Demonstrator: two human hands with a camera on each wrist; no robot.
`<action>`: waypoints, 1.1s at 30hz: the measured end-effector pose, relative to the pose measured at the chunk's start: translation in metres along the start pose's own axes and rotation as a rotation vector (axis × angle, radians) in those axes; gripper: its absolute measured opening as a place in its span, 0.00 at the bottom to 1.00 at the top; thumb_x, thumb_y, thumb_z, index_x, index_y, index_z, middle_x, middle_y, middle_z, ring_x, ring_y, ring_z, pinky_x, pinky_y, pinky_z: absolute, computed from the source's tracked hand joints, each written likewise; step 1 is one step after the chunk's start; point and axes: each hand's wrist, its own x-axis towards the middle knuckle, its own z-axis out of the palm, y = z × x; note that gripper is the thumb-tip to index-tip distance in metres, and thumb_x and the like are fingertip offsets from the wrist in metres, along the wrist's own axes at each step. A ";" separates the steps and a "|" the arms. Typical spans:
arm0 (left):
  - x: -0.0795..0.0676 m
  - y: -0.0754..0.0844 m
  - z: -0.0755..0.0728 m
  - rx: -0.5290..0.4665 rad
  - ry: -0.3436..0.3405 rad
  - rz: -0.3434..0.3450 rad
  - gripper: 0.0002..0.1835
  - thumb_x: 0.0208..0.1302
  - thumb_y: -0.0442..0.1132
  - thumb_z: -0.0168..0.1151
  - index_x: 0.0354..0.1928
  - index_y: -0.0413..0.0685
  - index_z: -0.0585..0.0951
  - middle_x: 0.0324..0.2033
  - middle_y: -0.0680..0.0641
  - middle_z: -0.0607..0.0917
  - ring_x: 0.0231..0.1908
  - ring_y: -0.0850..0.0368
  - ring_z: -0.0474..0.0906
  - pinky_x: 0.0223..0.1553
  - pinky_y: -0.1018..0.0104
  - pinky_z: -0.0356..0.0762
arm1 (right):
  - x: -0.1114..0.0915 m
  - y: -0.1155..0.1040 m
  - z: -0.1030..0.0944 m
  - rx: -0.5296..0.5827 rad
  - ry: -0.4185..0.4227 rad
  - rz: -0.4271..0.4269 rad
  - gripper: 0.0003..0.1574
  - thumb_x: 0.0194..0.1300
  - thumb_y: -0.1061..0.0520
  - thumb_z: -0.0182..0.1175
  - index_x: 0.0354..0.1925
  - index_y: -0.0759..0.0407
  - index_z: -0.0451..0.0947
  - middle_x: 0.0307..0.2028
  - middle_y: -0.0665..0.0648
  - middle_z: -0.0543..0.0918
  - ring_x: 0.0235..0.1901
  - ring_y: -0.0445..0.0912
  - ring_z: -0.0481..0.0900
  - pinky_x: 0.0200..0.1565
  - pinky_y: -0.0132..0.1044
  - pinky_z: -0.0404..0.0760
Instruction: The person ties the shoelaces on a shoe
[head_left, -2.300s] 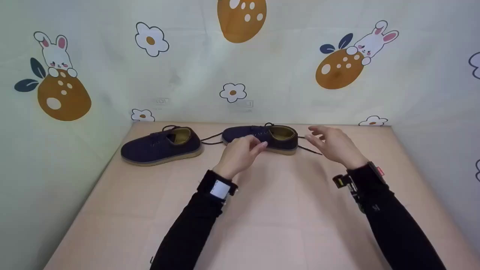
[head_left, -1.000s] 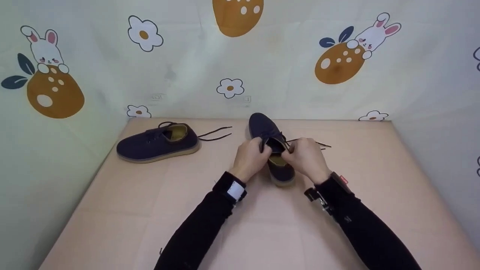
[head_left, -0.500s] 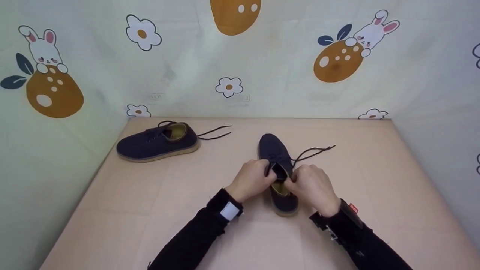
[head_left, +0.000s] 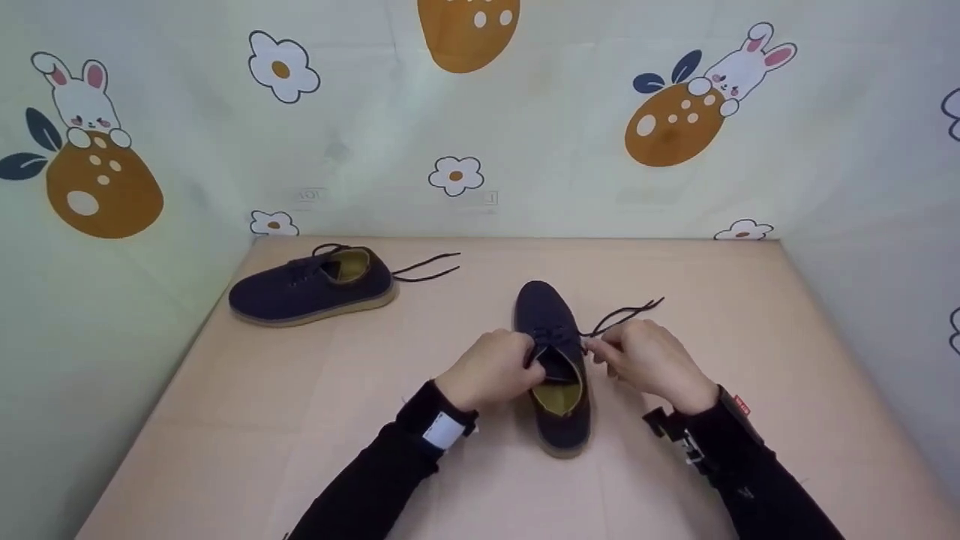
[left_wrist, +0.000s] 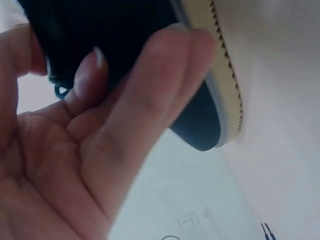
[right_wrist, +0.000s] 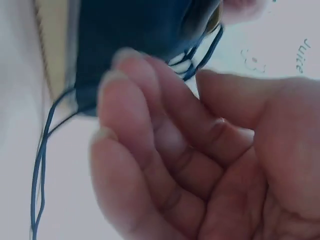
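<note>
A navy shoe (head_left: pixel 544 311) with a tan sole stands on the table, toe pointing away from me, its dark laces (head_left: pixel 622 311) trailing to the right. My left hand (head_left: pixel 491 371) grips the left side of its opening, thumb inside the collar. The left wrist view shows that hand's fingers (left_wrist: pixel 160 75) along the shoe's outer side, near the sole. At the shoe's right side is my right hand (head_left: pixel 652 360), fingers loosely bent. Its fingertips (right_wrist: pixel 112 80) are right at the shoe's side, with a gap to the thumb and a lace loop (right_wrist: pixel 200 60) close by.
A matching navy shoe (head_left: pixel 307 289) lies at the back left of the table (head_left: pixel 375 450), its toe to the left and its laces (head_left: pixel 427 270) trailing right. A patterned cloth wall (head_left: pixel 555 135) stands behind and at both sides.
Both hands took hold of the right-hand shoe, turned its toe away from me and drew it nearer. Since half a second ago my right hand has released the collar and shifted right.
</note>
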 end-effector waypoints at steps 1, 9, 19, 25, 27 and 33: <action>0.000 0.000 -0.001 0.013 -0.003 -0.001 0.14 0.60 0.42 0.60 0.18 0.52 0.70 0.14 0.57 0.71 0.16 0.61 0.68 0.20 0.68 0.66 | 0.000 0.003 -0.001 0.005 0.012 0.003 0.17 0.70 0.49 0.62 0.24 0.51 0.84 0.13 0.42 0.75 0.14 0.39 0.71 0.23 0.37 0.69; 0.004 0.001 -0.018 -0.019 0.118 -0.002 0.18 0.67 0.57 0.62 0.27 0.52 0.78 0.20 0.57 0.77 0.22 0.60 0.73 0.25 0.64 0.70 | 0.005 0.013 -0.001 0.050 0.008 0.019 0.04 0.63 0.54 0.68 0.36 0.53 0.84 0.15 0.44 0.77 0.14 0.39 0.74 0.21 0.36 0.70; 0.021 0.009 -0.012 -0.035 0.104 0.134 0.05 0.64 0.42 0.68 0.34 0.49 0.85 0.30 0.48 0.80 0.30 0.59 0.72 0.34 0.66 0.70 | 0.006 0.013 0.011 0.029 -0.063 -0.013 0.04 0.59 0.62 0.65 0.35 0.54 0.84 0.16 0.45 0.77 0.16 0.38 0.72 0.24 0.36 0.70; 0.030 0.010 -0.022 -0.199 0.140 0.040 0.06 0.69 0.41 0.63 0.36 0.46 0.82 0.30 0.53 0.80 0.33 0.59 0.75 0.39 0.65 0.74 | 0.009 0.016 0.016 0.019 -0.023 -0.001 0.04 0.60 0.61 0.64 0.33 0.51 0.81 0.16 0.43 0.76 0.17 0.39 0.71 0.24 0.37 0.71; 0.032 0.008 -0.028 -0.283 0.158 0.019 0.07 0.70 0.42 0.62 0.38 0.46 0.82 0.32 0.53 0.81 0.34 0.58 0.76 0.40 0.64 0.74 | 0.010 0.018 0.017 0.041 -0.010 -0.004 0.05 0.60 0.61 0.64 0.36 0.53 0.80 0.16 0.44 0.76 0.16 0.39 0.71 0.23 0.37 0.70; 0.037 0.004 -0.045 -0.472 0.218 -0.010 0.08 0.70 0.43 0.62 0.39 0.46 0.83 0.33 0.53 0.84 0.36 0.59 0.79 0.43 0.63 0.76 | 0.012 0.020 0.023 0.029 0.016 -0.020 0.10 0.58 0.62 0.66 0.40 0.55 0.79 0.17 0.43 0.74 0.18 0.38 0.71 0.24 0.37 0.71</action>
